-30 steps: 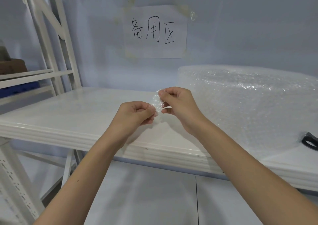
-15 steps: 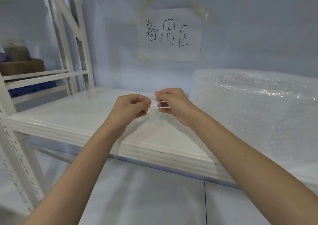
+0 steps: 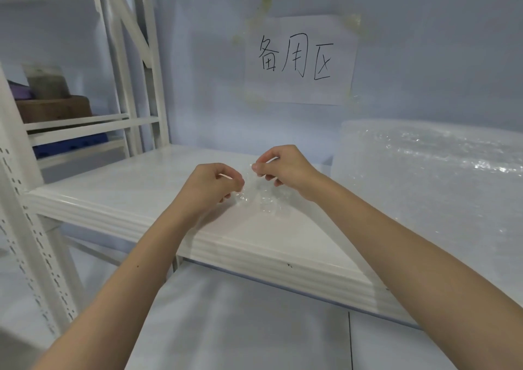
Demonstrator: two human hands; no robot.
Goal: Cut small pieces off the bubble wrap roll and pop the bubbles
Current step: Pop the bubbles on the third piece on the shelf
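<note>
Pinching a small bubble wrap piece (image 3: 259, 197) between them, the left hand (image 3: 210, 184) and right hand (image 3: 283, 168) hold it above the white shelf (image 3: 135, 188), left of the bubble wrap roll (image 3: 430, 177).

handwritten black "备用区" on white paper sheet (image 3: 300, 59), taped to pale blue wall (image 3: 424, 44), no other legible text
</note>
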